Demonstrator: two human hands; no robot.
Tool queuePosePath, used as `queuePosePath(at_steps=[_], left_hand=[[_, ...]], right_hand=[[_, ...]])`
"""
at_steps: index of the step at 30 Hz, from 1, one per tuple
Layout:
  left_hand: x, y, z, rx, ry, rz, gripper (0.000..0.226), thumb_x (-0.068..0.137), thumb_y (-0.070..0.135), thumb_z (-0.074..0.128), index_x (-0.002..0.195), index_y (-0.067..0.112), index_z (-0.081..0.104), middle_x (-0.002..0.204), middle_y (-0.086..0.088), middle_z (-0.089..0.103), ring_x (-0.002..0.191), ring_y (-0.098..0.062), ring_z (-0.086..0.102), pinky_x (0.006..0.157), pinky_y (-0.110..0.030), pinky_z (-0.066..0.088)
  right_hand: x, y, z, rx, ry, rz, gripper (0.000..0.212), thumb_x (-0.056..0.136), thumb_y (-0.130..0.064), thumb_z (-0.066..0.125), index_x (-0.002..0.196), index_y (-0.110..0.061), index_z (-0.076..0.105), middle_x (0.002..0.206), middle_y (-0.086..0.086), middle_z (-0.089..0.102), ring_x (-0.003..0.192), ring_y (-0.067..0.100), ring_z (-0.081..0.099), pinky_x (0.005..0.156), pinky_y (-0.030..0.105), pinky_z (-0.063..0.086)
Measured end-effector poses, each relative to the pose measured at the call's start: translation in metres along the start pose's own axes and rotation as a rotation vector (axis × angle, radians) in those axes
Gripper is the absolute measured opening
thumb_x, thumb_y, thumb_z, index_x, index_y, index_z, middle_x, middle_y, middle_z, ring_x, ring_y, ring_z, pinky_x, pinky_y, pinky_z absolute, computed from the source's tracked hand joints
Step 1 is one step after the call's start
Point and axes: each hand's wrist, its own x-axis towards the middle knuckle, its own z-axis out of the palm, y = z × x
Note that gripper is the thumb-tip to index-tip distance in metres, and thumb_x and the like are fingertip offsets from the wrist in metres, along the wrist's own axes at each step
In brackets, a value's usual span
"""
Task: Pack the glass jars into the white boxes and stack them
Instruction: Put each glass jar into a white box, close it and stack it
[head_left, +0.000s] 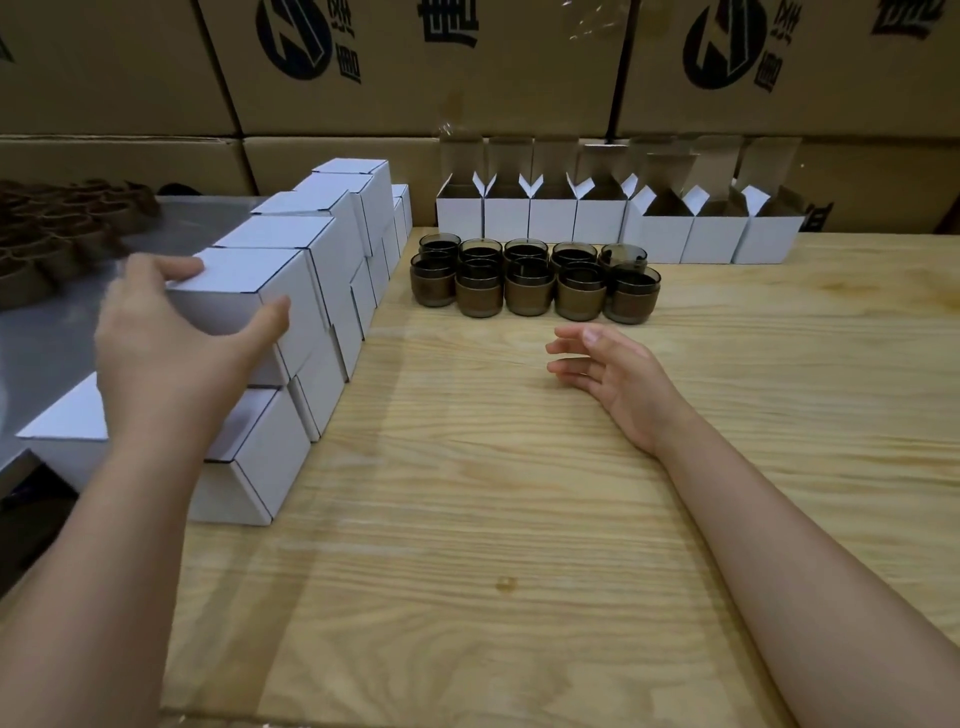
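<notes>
Left hand (171, 343) grips a closed white box (249, 291) atop the stack of closed boxes (332, 249); right hand (608, 369) open, empty, over the wooden table (519, 493). Glass jars (530, 278) clustered before a row of open boxes (613, 218), brown cartons (415, 67) behind.

Bare table (467, 519) is lying open from the centre down to 6 o'clock, giving either hand free passage. At 9 to 10 o'clock a stack (322, 270) of closed boxes is walling off the left edge. At 12 o'clock jars (530, 280) are crowding together, touching, with open boxes (613, 218) standing just behind them. Brown cartons (415, 67) are blocking everything beyond.
</notes>
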Motion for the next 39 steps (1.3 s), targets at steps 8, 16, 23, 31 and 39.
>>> queuePosePath(at_steps=[8,16,23,31,39], left_hand=[[-0.024,0.042,0.017,-0.030,0.150,0.810,0.043,0.090,0.043,0.057,0.126,0.026,0.043,0.141,-0.026,0.039,0.132,-0.039,0.038,0.109,-0.052,0.032],[-0.090,0.068,0.136,-0.019,-0.704,0.441,0.041,0.092,0.026,0.057,0.132,0.014,0.052,0.132,-0.002,0.055,0.123,-0.019,0.049,0.103,-0.032,0.037],[-0.096,0.045,0.171,0.328,-0.848,0.458,0.053,0.093,0.053,0.039,0.141,0.031,0.037,0.154,0.000,0.029,0.143,-0.018,0.018,0.113,-0.037,0.011],[-0.097,0.043,0.173,0.307,-0.805,0.469,0.053,0.091,0.056,0.037,0.140,0.035,0.036,0.153,0.004,0.026,0.142,-0.013,0.016,0.114,-0.034,0.008],[-0.100,0.039,0.173,0.271,-0.775,0.466,0.053,0.091,0.058,0.033,0.139,0.039,0.032,0.153,0.008,0.022,0.141,-0.009,0.011,0.113,-0.029,0.001]], right_hand=[[0.001,0.001,0.000,0.000,0.007,-0.005,0.023,0.095,-0.023,0.047,0.105,-0.014,0.066,0.097,0.003,0.070,0.090,0.019,0.066,0.088,0.034,0.050],[0.001,0.000,0.003,0.016,0.032,0.005,0.022,0.097,-0.015,0.045,0.103,-0.011,0.065,0.096,0.008,0.069,0.088,0.021,0.065,0.085,0.033,0.053],[0.004,0.005,0.006,-0.058,0.041,-0.012,0.020,0.097,-0.008,0.047,0.099,-0.010,0.066,0.089,0.005,0.070,0.084,0.017,0.064,0.081,0.026,0.054],[0.026,-0.005,0.004,-0.111,0.477,-0.196,0.027,0.096,-0.005,0.047,0.081,-0.014,0.068,0.075,0.003,0.067,0.070,0.014,0.061,0.069,0.022,0.052],[0.137,-0.050,-0.079,-0.540,0.907,-0.092,0.040,0.101,-0.033,0.031,0.094,-0.015,0.067,0.098,0.001,0.059,0.088,0.015,0.052,0.075,0.027,0.038]])
